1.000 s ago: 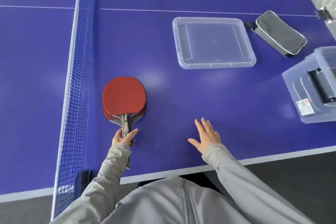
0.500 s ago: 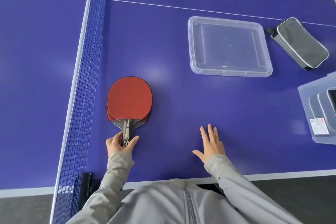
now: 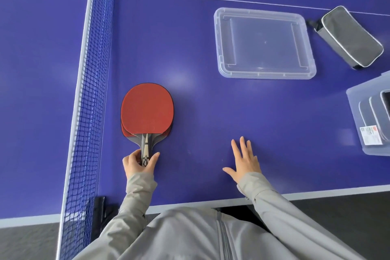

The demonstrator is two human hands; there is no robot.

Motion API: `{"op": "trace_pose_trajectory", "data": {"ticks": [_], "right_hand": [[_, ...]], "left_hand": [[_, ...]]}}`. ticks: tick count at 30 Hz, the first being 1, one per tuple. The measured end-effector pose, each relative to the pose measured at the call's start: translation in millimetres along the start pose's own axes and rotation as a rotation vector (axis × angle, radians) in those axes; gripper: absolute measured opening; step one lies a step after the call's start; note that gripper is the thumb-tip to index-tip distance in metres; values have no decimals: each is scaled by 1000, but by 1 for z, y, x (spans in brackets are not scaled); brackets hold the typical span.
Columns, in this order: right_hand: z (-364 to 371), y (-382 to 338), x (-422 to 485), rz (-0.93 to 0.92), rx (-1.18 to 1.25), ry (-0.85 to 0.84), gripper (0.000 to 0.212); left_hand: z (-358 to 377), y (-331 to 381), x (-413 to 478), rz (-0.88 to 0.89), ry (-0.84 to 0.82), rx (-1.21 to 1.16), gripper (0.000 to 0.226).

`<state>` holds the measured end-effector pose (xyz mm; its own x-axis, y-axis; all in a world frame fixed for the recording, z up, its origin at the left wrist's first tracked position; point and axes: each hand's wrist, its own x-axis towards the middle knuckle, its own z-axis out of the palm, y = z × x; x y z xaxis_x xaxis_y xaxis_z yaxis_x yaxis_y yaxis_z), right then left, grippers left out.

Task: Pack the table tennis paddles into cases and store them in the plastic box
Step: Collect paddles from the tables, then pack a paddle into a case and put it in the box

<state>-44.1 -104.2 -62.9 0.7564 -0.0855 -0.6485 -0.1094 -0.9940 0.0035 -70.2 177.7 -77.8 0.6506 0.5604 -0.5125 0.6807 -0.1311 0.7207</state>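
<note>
With my left hand [image 3: 138,163] pinching the handle [image 3: 145,148] of the stacked paddles [image 3: 147,110] at nine o'clock and my right hand [image 3: 244,161] flat, fingers spread, I judge I'm picking them up; next I'd need the grey case [image 3: 351,38] at two o'clock.

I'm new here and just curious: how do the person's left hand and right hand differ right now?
The left hand grips the handle of the red-faced wooden table tennis paddle, fingers curled; the right hand holds nothing, fingers straight and spread over the blue table top. The left hand is beside the dark blue mesh net; the right hand is well away from it. Both emerge from grey sleeves.
</note>
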Motion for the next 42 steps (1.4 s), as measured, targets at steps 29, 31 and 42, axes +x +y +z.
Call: {"op": "trace_pose_trajectory", "data": {"ticks": [29, 31, 42], "right_hand": [[53, 292, -120, 159, 462, 324, 75], [57, 326, -131, 199, 503, 360, 73], [21, 464, -145, 350, 727, 557, 70]], "left_hand": [[149, 13, -208, 451, -92, 761, 90], [191, 36, -237, 583, -152, 822, 89], [362, 131, -342, 1077, -296, 1137, 78]]}}
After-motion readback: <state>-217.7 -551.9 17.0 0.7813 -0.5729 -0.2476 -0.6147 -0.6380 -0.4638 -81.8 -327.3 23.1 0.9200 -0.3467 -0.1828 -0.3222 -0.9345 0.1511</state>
